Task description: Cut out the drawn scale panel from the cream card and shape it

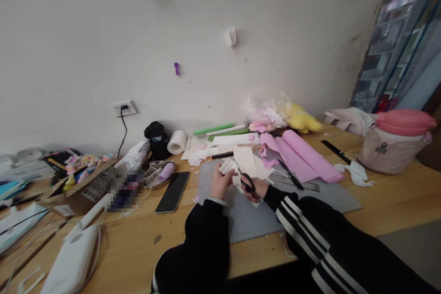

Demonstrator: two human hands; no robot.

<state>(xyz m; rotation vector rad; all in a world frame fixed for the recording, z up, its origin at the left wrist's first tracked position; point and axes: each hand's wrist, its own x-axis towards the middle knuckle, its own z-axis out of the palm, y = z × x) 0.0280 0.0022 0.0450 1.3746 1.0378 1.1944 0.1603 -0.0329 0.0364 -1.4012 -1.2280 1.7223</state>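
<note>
White paper piece [228, 166], pinched in left hand [219, 183] above grey cutting mat [248, 216]; right hand [257, 188] closed on black-handled scissors [247, 182]. Cutting step apparently underway; next snip wants steady paper.

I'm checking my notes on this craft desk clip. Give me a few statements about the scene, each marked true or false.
1. The right hand holds black scissors. True.
2. The left hand holds a white sheet piece. True.
3. The phone lies on the grey cutting mat. False: it lies on the wooden table, left of the mat.
4. The rolled pink sheets hang on the wall. False: they lie on the table, right of the hands.
</note>
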